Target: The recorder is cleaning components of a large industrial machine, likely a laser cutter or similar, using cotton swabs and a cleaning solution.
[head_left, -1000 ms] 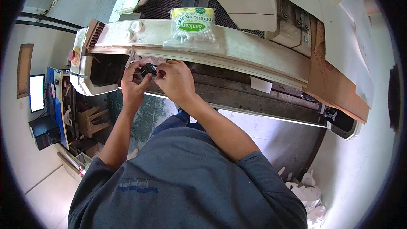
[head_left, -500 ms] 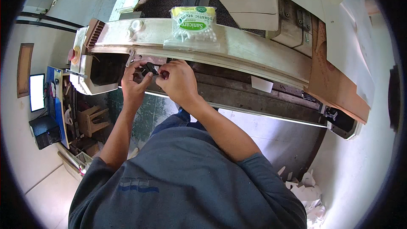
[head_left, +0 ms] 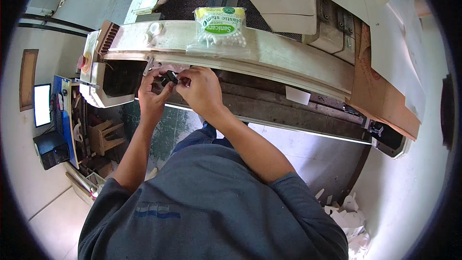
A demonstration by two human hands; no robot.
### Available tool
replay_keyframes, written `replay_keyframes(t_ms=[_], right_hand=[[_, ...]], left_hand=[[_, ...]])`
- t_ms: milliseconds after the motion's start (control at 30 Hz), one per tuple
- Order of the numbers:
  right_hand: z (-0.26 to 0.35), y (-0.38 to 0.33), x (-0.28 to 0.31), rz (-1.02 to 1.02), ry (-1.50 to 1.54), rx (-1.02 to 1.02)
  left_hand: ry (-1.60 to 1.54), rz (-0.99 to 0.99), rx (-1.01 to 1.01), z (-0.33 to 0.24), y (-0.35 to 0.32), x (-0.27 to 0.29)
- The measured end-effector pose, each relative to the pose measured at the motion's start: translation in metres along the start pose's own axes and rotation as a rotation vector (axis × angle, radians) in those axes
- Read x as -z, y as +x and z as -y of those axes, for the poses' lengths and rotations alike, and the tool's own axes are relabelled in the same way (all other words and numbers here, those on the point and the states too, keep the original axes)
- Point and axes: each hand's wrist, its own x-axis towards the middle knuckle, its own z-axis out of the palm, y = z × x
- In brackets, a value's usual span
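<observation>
My left hand (head_left: 151,94) grips a small black block-shaped part (head_left: 169,77) between thumb and fingers, above the dark channel along the machine's near side. The fingers of my right hand (head_left: 204,92) are pinched together right against the part's right side. Whatever they hold is too small and too covered to make out. Beyond both hands, a clear zip bag of cotton buds (head_left: 222,32) with a yellow and green label rests on the machine's pale front beam (head_left: 284,52).
A red push button (head_left: 83,61) sticks out at the machine's left end. A small white card (head_left: 297,95) lies on the dark ledge to the right. Brown board (head_left: 378,98) overhangs the right end. Farther left stand a lit monitor (head_left: 42,105) and a wooden stool (head_left: 103,136).
My right hand has shifted slightly left, bringing its fingertips closer to the black part. My left hand and the part stay almost in place.
</observation>
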Motion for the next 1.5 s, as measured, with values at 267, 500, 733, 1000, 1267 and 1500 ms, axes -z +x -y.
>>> replay_keyframes(t_ms=[267,500,733,1000,1267,1500], right_hand=[[-0.004,-0.005,0.004,0.013,-0.103,0.102],[-0.003,-0.002,0.000,-0.001,-0.038,0.042],[0.000,-0.002,-0.003,-0.025,-0.093,0.081],[0.011,-0.007,-0.007,-0.097,-0.087,-0.141],[0.038,-0.068,-0.010,-0.305,-0.025,-0.183],[0.050,-0.112,-0.017,-0.097,0.007,-0.159]], left_hand=[[0.051,0.006,0.007,0.000,-0.001,0.001],[-0.043,0.017,0.061,-0.006,-0.002,0.000],[0.004,0.016,-0.012,-0.001,0.001,0.001],[0.075,0.060,-0.225,0.007,0.008,0.009],[0.130,0.119,-0.168,0.002,-0.024,0.042],[0.010,0.122,-0.173,0.024,-0.109,0.083]])
